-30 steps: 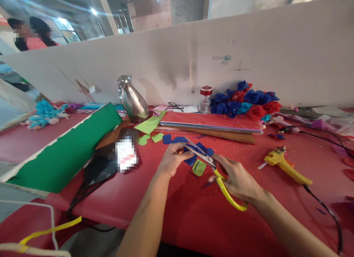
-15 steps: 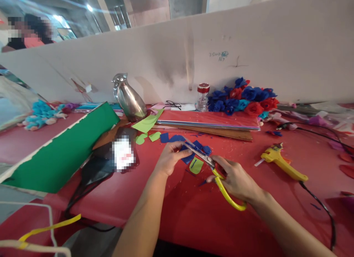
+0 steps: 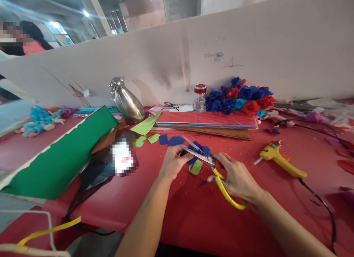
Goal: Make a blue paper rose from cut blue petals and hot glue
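Note:
My left hand (image 3: 173,162) pinches a small piece of blue paper (image 3: 191,160) just above the red table (image 3: 193,216). My right hand (image 3: 235,177) grips yellow-handled scissors (image 3: 218,176), fingers through the loops, the metal blades pointing left and parted around the blue piece. A light green cut shape (image 3: 196,167) lies on the table right under the blades. More blue paper scraps (image 3: 169,140) lie just beyond my hands.
A yellow glue gun (image 3: 279,160) with a black cable lies at the right. Paper roses (image 3: 240,98), a small jar (image 3: 199,97), a metal jug (image 3: 126,102), stacked coloured sheets (image 3: 207,120), a green sheet (image 3: 58,153) and a black bag (image 3: 102,165) surround me. A person sits far left behind the partition.
The view has drifted slightly. My hands have stayed together at the same spot, and the scissor blades are still working on the blue piece.

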Demonstrator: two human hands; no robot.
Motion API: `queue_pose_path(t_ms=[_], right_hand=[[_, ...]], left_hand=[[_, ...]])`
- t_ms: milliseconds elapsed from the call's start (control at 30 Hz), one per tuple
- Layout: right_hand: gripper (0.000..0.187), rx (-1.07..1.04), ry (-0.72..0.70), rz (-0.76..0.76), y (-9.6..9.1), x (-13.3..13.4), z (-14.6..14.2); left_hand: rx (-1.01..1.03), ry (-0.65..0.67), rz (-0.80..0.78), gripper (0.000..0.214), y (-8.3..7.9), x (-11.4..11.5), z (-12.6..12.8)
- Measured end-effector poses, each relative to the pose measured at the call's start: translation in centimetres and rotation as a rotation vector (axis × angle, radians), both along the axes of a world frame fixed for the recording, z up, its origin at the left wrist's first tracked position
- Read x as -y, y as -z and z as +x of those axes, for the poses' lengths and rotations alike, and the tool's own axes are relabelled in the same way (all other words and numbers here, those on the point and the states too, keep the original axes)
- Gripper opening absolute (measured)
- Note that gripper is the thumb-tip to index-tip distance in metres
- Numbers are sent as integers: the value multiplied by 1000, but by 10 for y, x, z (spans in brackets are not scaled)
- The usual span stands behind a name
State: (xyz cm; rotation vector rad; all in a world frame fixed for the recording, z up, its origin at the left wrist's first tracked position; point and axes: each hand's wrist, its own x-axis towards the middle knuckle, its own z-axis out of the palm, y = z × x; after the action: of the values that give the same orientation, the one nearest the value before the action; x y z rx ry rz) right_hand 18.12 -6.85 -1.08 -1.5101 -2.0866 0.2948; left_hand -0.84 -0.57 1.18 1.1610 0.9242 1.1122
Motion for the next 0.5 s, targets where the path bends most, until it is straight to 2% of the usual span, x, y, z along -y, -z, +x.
queue_pose_path(t_ms=[267, 500], right_hand=[[44, -112, -11, -31, 2, 1, -2], [41, -100, -9, -91, 1, 3, -4]], left_hand=[[-67, 77, 33, 18, 2, -4, -10], [-60, 116, 69, 17, 1, -7, -18]])
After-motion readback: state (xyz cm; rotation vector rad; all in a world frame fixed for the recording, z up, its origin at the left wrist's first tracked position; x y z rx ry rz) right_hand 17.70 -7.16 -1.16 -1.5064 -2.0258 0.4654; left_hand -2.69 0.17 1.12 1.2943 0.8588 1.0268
